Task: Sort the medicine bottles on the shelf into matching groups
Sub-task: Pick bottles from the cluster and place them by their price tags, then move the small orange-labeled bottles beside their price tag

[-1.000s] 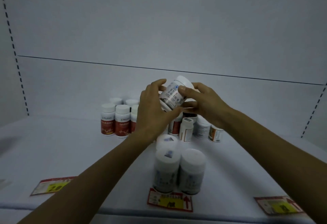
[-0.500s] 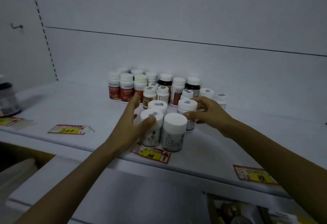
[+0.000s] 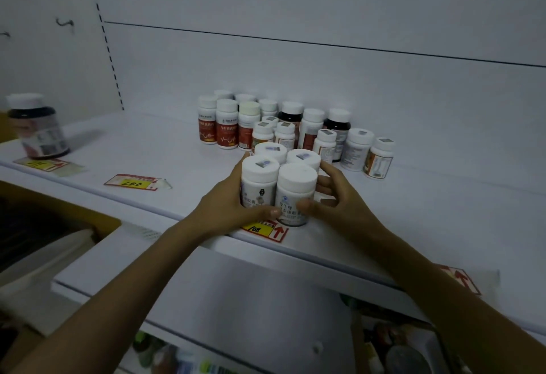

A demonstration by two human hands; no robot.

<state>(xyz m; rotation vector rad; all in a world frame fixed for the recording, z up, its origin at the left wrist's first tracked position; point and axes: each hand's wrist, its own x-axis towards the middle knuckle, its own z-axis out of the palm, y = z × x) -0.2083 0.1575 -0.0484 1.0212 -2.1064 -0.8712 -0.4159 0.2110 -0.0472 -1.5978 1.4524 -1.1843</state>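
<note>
Left hand (image 3: 230,211) and right hand (image 3: 342,202) are gripping four upright white bottles (image 3: 295,184) at the shelf (image 3: 413,202) front edge; caps pointing up.

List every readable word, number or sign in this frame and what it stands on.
"280": left price tag on the shelf.
"108": front price tag at the shelf edge, beside a red arrow.
Labels on the front white bottles: Chinese print, too blurred.
Red-labelled bottles, far-left tag, dark jar: unreadable.

Bare shelf (image 3: 141,143) lies open left of the crowded bottle cluster (image 3: 227,128).
</note>
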